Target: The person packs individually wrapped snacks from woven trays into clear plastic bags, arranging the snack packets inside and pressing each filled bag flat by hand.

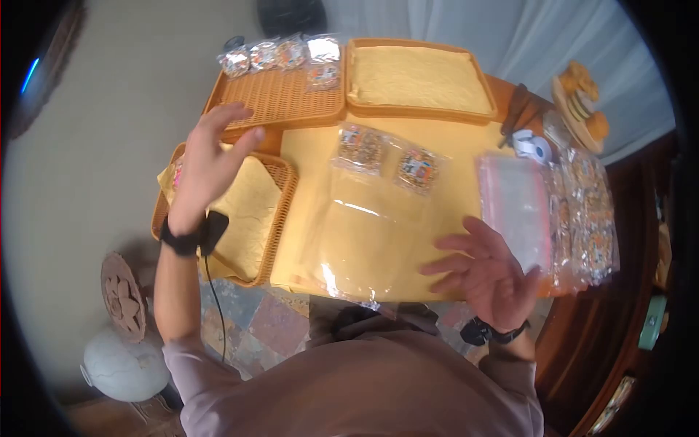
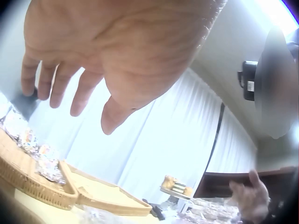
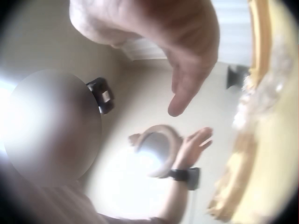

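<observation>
My left hand [image 1: 207, 164] is raised over the left basket, fingers spread and holding nothing; the left wrist view shows the same hand [image 2: 112, 51] with its fingers apart. My right hand [image 1: 491, 277], palm turned up and empty, hovers above the table's right front part. Between the hands lies a large clear plastic bag [image 1: 364, 233]. Two small packets with colourful labels, one packet [image 1: 360, 148] and another packet [image 1: 417, 170], lie at its far end. In the right wrist view the right hand [image 3: 159, 37] is blurred.
A wicker tray [image 1: 280, 98] with several packets and a cloth-lined tray [image 1: 422, 80] stand at the back. A lined basket [image 1: 284, 207] is at left. Clear bags [image 1: 513, 211], wrapped packets [image 1: 598, 244], a tape roll [image 1: 539, 149] and a wooden stand [image 1: 575, 116] are at right.
</observation>
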### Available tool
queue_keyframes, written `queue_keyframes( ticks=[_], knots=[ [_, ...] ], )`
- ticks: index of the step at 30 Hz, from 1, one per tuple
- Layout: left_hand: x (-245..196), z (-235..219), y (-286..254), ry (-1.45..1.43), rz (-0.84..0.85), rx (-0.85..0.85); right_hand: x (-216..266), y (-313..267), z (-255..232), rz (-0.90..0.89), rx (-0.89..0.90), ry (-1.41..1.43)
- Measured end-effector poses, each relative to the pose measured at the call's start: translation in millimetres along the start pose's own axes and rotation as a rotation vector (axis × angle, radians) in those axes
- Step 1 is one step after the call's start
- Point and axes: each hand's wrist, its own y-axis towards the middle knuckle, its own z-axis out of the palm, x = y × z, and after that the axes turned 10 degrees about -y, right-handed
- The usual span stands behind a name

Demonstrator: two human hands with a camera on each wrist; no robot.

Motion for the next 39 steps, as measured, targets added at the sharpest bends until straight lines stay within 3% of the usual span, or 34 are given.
queue_keyframes(
  ticks=[1,3,7,8,10,12,15,18,20,22,23,25,27,29,31,33,36,37,39],
  knots=[
    [12,-2,18,-0.098,-0.138,0.07,-13,-7,-28,0.108,-0.082,-0.076],
    [34,5,54,-0.202,-0.151,0.12,-44,-29,-56,0.2,-0.349,-0.295],
    [58,47,124,-0.266,-0.337,0.416,-98,-66,-77,0.198,-0.588,-0.595],
    [70,68,139,-0.202,-0.329,0.406,-107,-74,-78,0.168,-0.678,-0.698],
    [84,97,168,-0.132,-0.305,0.379,-119,-74,-76,0.096,-0.678,-0.716],
    [94,128,186,0.039,-0.411,0.343,-132,-80,-82,-0.024,-0.672,-0.879],
    [117,164,203,-0.029,-0.428,0.264,-128,-80,-79,-0.099,-0.619,-1.038],
    [119,176,207,-0.02,-0.487,0.272,-130,-78,-82,-0.11,-0.61,-1.011],
    [120,173,198,0.059,-0.493,0.265,-130,-82,-81,-0.1,-0.604,-1.017],
    [116,163,195,-0.265,-0.507,0.295,-128,-80,-80,-0.106,-0.601,-1.004],
    [109,157,191,-0.259,-0.51,0.303,-126,-79,-79,-0.098,-0.606,-0.998],
    [94,143,179,-0.33,-0.643,0.141,-123,-77,-76,-0.106,-0.591,-1.019],
    [97,129,173,-0.41,-0.63,0.185,-126,-79,-79,-0.092,-0.587,-1.005],
    [94,111,148,-0.639,-0.504,-0.02,-122,-79,-83,-0.08,-0.554,-0.999],
    [77,81,124,-0.686,-0.516,-0.009,-115,-74,-81,-0.02,-0.485,-1.01],
    [55,46,91,-0.733,-0.507,0.059,-106,-61,-67,0.05,-0.549,-0.943],
    [32,2,23,-0.853,-0.49,0.101,-79,-47,-48,-0.103,-0.281,-1.104],
    [11,-5,-5,-0.86,-0.483,-0.008,-70,-40,-34,-0.149,-0.187,-1.14],
    [-4,-29,-56,-0.917,-0.482,-0.051,-63,-23,-17,-0.424,0.017,-1.294]
  ],
)
